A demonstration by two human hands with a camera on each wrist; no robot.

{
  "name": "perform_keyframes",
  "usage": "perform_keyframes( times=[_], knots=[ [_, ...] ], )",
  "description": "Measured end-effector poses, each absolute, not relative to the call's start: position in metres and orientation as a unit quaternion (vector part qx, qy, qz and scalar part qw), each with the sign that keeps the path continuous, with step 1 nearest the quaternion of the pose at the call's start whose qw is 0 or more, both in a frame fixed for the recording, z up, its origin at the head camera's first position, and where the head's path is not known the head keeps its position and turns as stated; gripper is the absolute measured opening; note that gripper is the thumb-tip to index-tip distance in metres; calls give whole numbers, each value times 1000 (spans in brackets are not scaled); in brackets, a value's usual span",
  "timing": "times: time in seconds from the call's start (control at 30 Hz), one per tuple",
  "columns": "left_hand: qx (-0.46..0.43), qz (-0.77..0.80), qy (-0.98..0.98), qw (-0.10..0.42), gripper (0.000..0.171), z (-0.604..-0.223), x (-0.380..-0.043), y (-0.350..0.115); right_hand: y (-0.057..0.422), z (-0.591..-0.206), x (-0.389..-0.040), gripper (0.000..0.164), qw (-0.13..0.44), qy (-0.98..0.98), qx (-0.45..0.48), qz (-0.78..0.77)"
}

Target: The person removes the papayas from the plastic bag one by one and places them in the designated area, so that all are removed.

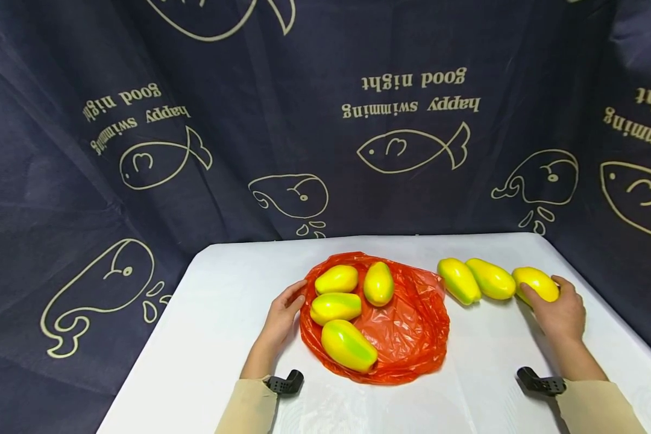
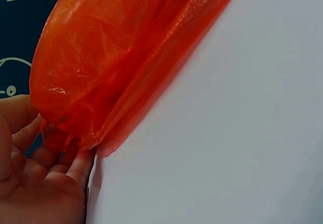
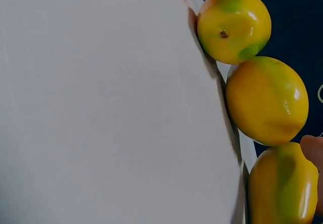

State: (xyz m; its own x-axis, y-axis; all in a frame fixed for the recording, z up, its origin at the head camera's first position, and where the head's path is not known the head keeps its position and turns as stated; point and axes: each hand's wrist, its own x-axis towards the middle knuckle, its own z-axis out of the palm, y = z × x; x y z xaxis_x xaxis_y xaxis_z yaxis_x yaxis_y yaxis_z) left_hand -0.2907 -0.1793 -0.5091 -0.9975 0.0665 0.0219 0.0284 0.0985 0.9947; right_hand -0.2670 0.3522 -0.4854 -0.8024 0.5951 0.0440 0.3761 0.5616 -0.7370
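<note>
Near the table's right side, my right hand [image 1: 561, 310] holds a yellow-green papaya [image 1: 536, 283], thumb on the near side and fingers round the far end. A second papaya [image 1: 490, 278] and a third [image 1: 459, 281] lie to its left in a row. A red plastic bag [image 1: 404, 325] is spread wide with its rim rolled up. Inside it, toward the left, several papayas [image 1: 336, 307] rest on the film. At the bag's left rim, my left hand [image 1: 283, 310] grips the edge, fingertips partly behind the red film [image 2: 65, 138] in the left wrist view.
The white table [image 1: 195, 355] carries everything. Behind it and along both sides hangs a dark blue curtain [image 1: 304, 132] with fish and whale drawings. Black wrist straps [image 1: 284, 383] sit at both of the person's cuffs.
</note>
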Motion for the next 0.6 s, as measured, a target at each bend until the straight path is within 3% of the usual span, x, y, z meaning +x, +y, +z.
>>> perform_keyframes(
  times=[0.37,0.6],
  knots=[
    [31,671,740,11,42,-510,-291,-178,354,-483,-262,80,145,-889,-256,351],
    [36,664,746,7,41,-510,-291,-179,347,-477,-258,73,218,-899,-199,322]
  ],
)
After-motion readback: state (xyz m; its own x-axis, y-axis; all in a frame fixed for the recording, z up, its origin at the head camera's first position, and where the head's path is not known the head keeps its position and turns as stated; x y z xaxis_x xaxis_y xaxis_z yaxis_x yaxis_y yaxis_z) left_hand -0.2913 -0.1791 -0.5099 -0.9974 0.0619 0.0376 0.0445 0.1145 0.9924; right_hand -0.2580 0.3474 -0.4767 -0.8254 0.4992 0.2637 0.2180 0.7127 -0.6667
